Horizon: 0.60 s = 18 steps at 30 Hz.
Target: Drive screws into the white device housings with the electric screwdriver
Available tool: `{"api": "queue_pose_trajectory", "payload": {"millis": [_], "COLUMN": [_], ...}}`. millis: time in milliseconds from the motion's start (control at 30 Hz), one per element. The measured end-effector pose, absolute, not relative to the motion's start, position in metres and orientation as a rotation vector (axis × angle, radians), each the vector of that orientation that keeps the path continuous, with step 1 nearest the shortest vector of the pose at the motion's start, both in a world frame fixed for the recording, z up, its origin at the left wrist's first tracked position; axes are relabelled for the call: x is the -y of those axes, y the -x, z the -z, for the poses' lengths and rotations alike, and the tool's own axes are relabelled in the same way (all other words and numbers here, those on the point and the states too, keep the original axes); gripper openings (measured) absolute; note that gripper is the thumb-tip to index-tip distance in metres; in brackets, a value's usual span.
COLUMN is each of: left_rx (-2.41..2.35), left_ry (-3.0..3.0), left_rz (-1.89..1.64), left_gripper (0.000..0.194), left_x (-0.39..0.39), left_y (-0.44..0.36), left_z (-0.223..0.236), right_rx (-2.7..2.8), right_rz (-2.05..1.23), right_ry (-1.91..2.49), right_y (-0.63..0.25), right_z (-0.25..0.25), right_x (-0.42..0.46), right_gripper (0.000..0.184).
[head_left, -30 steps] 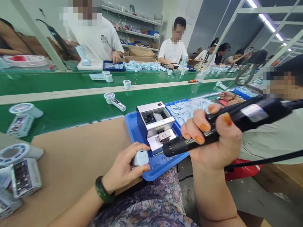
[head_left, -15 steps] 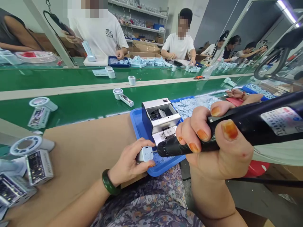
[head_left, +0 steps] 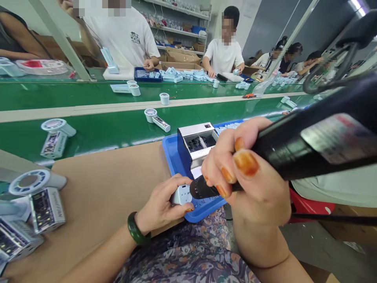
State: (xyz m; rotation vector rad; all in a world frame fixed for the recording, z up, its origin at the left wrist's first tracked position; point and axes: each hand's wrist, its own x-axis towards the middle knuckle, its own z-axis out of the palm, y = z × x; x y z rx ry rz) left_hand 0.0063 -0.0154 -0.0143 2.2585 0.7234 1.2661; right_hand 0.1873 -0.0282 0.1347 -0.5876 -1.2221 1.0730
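Observation:
My left hand (head_left: 165,202), with a green bangle at the wrist, grips a small light-blue handheld fan (head_left: 182,194), its holed end turned to the right. My right hand (head_left: 247,169) is wrapped round a black electric screwdriver (head_left: 282,145). The driver's nose comes right up to the holed end of the fan; its bit is hidden. Behind the hands, a screw feeder (head_left: 194,129) with dark screws in its hopper stands in a blue tray (head_left: 171,153). Loose screws lie in the tray's near part.
Fans with open circuit-board sides (head_left: 48,208) lie at the left on brown cardboard (head_left: 112,181). More fans (head_left: 156,118) sit on the green conveyor belt (head_left: 118,131). Across it, several people work at a bench. A red stool (head_left: 312,202) is at the right.
My right hand has moved the screwdriver left, up against the fan's end, covering the bit that showed before. My left hand stays nearly still. Fans on the belt have shifted slightly right.

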Motion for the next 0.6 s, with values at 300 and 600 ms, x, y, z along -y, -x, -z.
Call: {"api": "queue_pose_trajectory", "payload": {"millis": [300, 600], "left_rx": [-0.808, -0.925], "left_ry": [-2.223, -2.078], "left_rz": [-1.227, -1.164], "left_gripper": [0.050, 0.041], "left_x": [0.020, 0.012], "left_y": [-0.010, 0.007], "left_z": [0.021, 0.033], "right_rx": [1.161, 0.970], "right_rz": [-1.184, -0.889], "right_ry": [0.493, 0.392], "right_y": [-0.176, -0.233], "right_z": [-0.137, -0.105], "right_x": [0.024, 0.021], "right_gripper": [0.033, 0.022]}}
